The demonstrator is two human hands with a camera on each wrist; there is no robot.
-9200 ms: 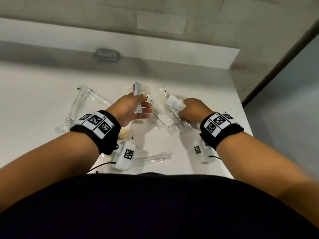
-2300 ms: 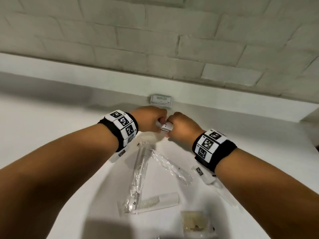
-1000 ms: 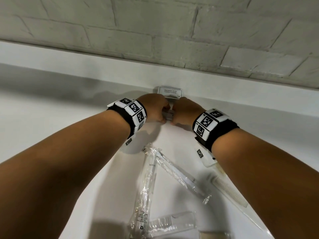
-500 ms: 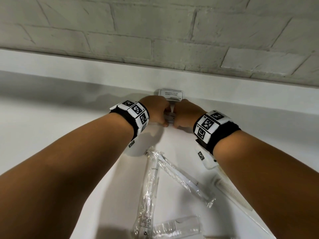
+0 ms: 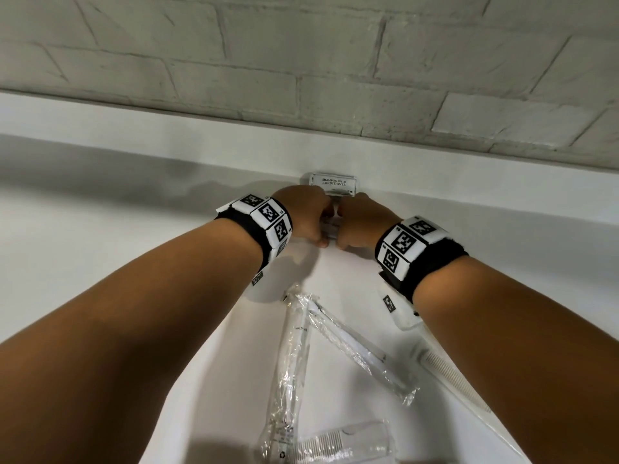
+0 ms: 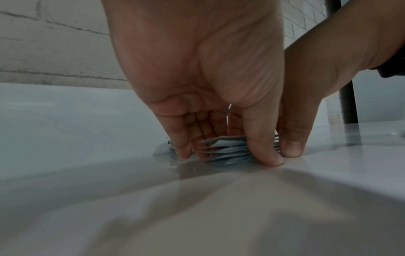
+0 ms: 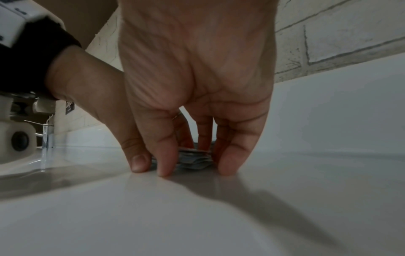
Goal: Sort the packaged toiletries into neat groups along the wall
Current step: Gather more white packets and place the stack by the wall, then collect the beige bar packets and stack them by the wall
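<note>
A small stack of flat white sachets rests on the white counter close to the wall. My left hand and right hand squeeze it from both sides, fingertips down on the counter. In the left wrist view the stack sits between the thumb and fingers of my left hand, with the right thumb beside it. The right wrist view has the stack inside my right hand. Just behind, a shampoo sachet leans on the backsplash.
Two wrapped toothbrushes lie crossed nearer to me. A wrapped comb and another comb lie by them. A tap and basin stand to the left. The brick wall rises behind.
My hands gathered sachets mid-counter, then carried them to the wall in front of the shampoo sachet. Over the last second they have stayed there, pressing the stack together.
</note>
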